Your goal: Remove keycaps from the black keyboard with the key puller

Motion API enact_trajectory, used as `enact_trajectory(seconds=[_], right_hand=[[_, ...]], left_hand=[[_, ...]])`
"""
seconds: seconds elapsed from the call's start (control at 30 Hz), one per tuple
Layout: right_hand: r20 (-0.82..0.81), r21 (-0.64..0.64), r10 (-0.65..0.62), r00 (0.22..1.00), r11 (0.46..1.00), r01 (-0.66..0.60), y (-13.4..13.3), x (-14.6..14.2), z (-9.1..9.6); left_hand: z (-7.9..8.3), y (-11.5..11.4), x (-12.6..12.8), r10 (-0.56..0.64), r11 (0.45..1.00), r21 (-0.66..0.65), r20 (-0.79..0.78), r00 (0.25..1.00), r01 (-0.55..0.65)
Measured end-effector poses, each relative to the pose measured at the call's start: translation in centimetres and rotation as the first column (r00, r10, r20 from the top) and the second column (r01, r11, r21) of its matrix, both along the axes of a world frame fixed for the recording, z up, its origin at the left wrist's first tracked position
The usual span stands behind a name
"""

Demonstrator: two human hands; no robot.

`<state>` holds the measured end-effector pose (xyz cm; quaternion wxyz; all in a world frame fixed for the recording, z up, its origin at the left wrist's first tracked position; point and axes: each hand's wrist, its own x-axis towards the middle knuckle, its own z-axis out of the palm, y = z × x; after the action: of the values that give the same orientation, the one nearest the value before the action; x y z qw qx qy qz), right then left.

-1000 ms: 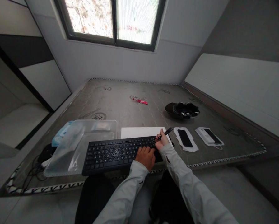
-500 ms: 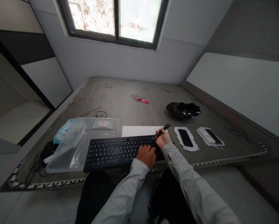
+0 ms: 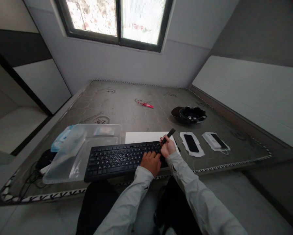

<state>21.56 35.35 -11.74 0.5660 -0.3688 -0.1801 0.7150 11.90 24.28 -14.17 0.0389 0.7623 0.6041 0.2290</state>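
A black keyboard (image 3: pixel 122 160) lies along the near edge of the mattress, angled slightly up to the right. Bent over its right-hand keys, my left hand (image 3: pixel 151 162) rests with the fingers a little apart and nothing in them. My right hand (image 3: pixel 168 148) is closed around a slim black brush (image 3: pixel 170 133), just above the keyboard's right end. The brush tilts, its wide flat end pointing up and away to the right. Its lower end is hidden by my fingers, so I cannot tell whether it touches the keys. A white sheet (image 3: pixel 141 137) shows behind the keyboard.
To the left lie a clear plastic case (image 3: pixel 87 130), a blue packet (image 3: pixel 61 138) and black cables (image 3: pixel 30 179). A phone (image 3: pixel 191 143) and a second phone with a white device (image 3: pixel 212 142) lie on white wipes at right. Beyond are a black cap (image 3: pixel 190 115) and red wrapper (image 3: pixel 145 104).
The view has shifted slightly, moving everything a little to the left. My right hand has turned the brush somewhat; my left hand stays on the keys.
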Motion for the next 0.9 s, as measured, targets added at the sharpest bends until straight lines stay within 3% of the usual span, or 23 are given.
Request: enact_trajectory(seconds=[0.27,0.5,0.9], right_hand=[[0.037,0.044,0.262,0.964,0.964,-0.264,0.7,0.8,0.6],[0.089,0.053,0.257,0.962,0.964,-0.262,0.6,0.4,1.3],[0.132,0.149,0.396,0.909,0.899,-0.413,1.5,1.1,0.2]], left_hand=[[0.2,-0.1,0.0,0.004,1.000,0.004,0.004,1.000,-0.004],[0.5,0.0,-0.1,0.001,1.000,-0.014,0.002,1.000,-0.001],[0.4,-0.1,0.0,0.007,1.000,-0.017,-0.010,1.000,-0.007]])
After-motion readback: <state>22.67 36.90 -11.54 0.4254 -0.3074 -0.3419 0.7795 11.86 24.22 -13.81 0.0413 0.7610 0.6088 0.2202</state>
